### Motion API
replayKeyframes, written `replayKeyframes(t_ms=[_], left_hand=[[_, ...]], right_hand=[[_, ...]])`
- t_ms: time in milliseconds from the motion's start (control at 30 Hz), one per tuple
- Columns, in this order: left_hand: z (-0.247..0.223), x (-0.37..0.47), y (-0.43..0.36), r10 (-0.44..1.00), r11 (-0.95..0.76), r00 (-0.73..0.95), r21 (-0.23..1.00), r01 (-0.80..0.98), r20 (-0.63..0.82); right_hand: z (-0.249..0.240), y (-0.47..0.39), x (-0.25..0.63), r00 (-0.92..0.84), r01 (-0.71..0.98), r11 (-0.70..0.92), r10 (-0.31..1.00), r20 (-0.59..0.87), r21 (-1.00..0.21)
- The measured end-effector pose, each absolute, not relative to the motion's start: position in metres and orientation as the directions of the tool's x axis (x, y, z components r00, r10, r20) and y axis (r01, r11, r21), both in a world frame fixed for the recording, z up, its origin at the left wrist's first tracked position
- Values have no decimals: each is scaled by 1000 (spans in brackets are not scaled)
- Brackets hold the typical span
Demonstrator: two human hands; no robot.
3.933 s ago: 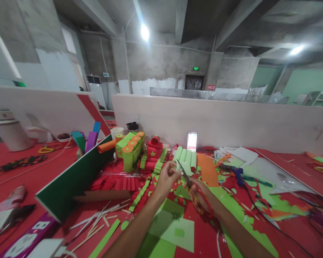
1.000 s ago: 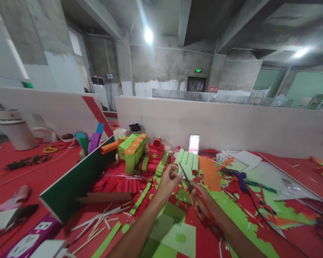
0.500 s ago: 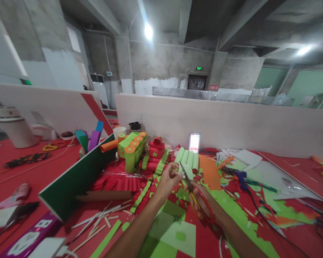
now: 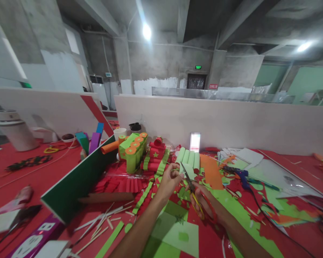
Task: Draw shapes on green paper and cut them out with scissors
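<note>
My left hand point(image 4: 170, 182) is closed in a pinch at the edge of a small pale green piece of craft sheet point(image 4: 187, 169). My right hand point(image 4: 202, 196) grips a pair of scissors point(image 4: 188, 180) with one yellow and one red handle. The blades point up and away, parted slightly, just right of my left fingertips and over the pale green piece. Behind them lie several pale green rolls point(image 4: 187, 156). Below my hands, a light green sheet point(image 4: 174, 233) bears a drawn star and a small green square.
Left stand a green and orange roll structure point(image 4: 134, 150), a red one with a star point(image 4: 155, 155) and a dark green board point(image 4: 78, 179). Thin white sticks point(image 4: 102, 222) lie in front. Right are an orange sheet point(image 4: 210, 172), a blue glue gun point(image 4: 240, 175) with its cable, and scraps. A phone point(image 4: 195, 142) leans behind.
The whole view has shifted slightly, moving the table things a little to the right. Both hands keep nearly the same pose, with the scissors still in the right one.
</note>
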State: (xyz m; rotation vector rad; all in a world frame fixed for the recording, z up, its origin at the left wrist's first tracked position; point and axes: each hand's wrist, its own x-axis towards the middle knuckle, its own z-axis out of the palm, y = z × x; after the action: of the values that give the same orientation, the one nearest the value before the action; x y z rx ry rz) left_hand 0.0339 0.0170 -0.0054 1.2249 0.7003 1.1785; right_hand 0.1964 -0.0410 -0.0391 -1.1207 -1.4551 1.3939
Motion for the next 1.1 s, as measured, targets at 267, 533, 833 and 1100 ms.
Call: replayKeyframes(t_ms=[267, 533, 833, 1100], left_hand=[[-4, 33, 18, 946, -83, 273, 942, -326, 178], [-6, 32, 20, 946, -54, 288, 949, -309, 148], [-5, 31, 19, 940, -50, 306, 949, -310, 150], [-6, 33, 21, 939, -60, 304, 947, -316, 161]], right_hand=[[-37, -45, 189, -293, 3, 74, 954, 70, -997], [-30, -49, 184, -260, 12, 43, 965, 39, -999], [-31, -45, 183, -259, -7, -2, 966, 0, -1000], [-25, -48, 179, -226, -42, -45, 973, -34, -998]])
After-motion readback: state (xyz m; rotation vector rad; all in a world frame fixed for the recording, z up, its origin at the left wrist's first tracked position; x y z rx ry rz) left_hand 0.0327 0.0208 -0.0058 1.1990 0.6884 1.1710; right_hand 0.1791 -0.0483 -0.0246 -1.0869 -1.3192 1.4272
